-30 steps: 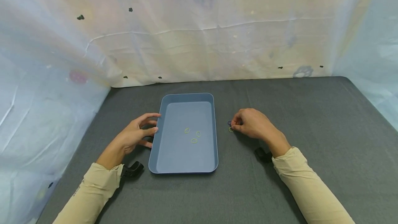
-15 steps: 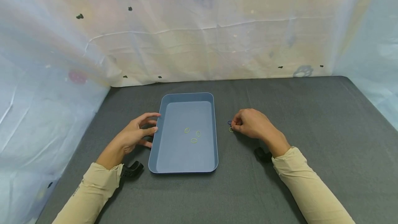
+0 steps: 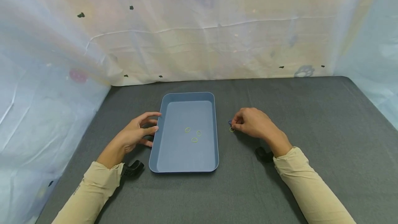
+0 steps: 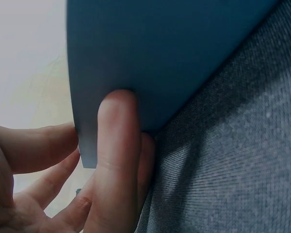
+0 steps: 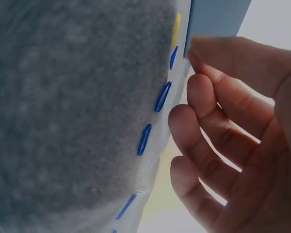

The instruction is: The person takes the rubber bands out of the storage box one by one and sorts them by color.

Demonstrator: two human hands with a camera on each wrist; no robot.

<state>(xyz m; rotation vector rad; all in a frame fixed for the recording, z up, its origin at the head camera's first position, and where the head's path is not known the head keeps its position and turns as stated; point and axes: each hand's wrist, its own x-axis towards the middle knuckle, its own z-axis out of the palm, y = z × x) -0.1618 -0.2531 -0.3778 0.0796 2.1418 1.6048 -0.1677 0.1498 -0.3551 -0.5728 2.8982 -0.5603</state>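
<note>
Almost nothing differs from the picture of half a second ago: both hands and the tray sit in the same places, and the whole scene shifts only by a hair, as if the head camera moved slightly.

The left hand rests against the left wall of the blue tray on the grey cloth. Its fingers are spread a little and only lightly bent; in the left wrist view one finger lies flat against the outside of the tray wall, and the others hang loose beside it. The hand touches the tray and does not clasp it.

The right hand stays on the cloth just to the right of the tray, knuckles up, fingers curled down and gathered at the tips. Just at those fingertips lie two small rubber bands, a dark blue band and a yellow-green band close below it. Whether the fingertips already pinch the blue one I cannot tell. In the right wrist view the fingers are bent with small gaps between them, with blue bands in a row on the cloth beside them and a yellow one farther up.

Three more yellow-green bands lie close together on the tray floor, unmoved.
</note>
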